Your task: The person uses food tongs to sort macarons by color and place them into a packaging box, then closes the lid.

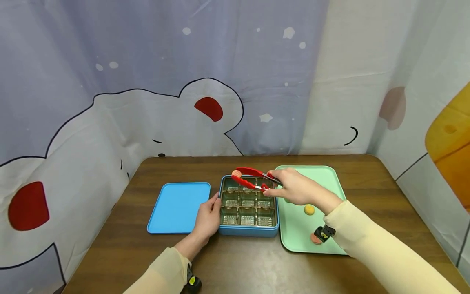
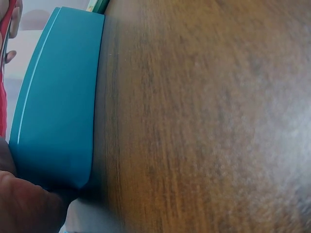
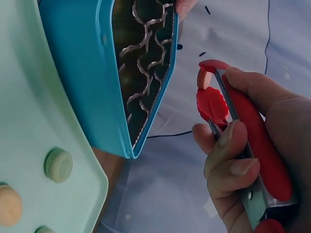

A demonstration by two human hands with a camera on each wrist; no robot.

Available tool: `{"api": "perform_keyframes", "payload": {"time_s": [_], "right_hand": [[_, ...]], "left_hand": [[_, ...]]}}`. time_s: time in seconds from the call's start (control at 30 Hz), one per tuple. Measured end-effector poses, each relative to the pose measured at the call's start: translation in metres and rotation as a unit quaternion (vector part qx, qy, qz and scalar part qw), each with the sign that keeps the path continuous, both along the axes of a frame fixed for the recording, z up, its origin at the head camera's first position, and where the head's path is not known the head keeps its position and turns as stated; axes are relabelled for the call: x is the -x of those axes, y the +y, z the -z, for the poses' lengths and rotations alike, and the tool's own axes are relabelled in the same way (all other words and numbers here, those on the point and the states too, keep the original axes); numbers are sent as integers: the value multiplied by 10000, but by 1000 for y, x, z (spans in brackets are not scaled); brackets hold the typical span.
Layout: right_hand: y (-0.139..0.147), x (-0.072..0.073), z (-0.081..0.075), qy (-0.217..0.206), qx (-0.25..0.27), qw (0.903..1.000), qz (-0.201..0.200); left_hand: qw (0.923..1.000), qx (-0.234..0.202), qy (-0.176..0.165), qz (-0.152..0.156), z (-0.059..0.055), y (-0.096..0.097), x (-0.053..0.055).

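Our left hand (image 1: 208, 215) grips one nine-compartment box (image 1: 249, 231) at its nine-o'clock edge, our right hand (image 1: 299, 188) tongs (image 1: 246, 183) pinching one cookie (image 1: 236, 173).

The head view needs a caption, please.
Right hand holds a pink cookie in red tongs above a blue box; left hand touches its side.

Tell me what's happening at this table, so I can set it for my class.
A person's right hand grips red tongs that pinch a pinkish disc, held up near the far side of a blue box. The left hand touches the box's left side. The box's front two rows of compartments look empty. More discs lie on a green tray to the right; a flat blue panel, perhaps the lid, lies to the left.
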State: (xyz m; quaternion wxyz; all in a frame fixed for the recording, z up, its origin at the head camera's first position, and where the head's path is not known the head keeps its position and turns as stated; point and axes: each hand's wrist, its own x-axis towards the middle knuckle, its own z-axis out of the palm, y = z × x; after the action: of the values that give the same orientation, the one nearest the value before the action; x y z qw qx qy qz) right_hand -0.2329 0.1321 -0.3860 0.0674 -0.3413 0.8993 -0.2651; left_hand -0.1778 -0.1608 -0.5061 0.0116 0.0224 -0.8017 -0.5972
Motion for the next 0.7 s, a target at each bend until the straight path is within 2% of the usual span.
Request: {"api": "perform_keyframes", "payload": {"time_s": [0.43,0.7], "right_hand": [[-16,9,10,-2,41,9998,-200],[-16,7,11,33,69,9999,-151]], "left_hand": [[9999,81,-11,-85,-1,1,-1],[10000,-15,-52,-52,-1,1,-1]]}}
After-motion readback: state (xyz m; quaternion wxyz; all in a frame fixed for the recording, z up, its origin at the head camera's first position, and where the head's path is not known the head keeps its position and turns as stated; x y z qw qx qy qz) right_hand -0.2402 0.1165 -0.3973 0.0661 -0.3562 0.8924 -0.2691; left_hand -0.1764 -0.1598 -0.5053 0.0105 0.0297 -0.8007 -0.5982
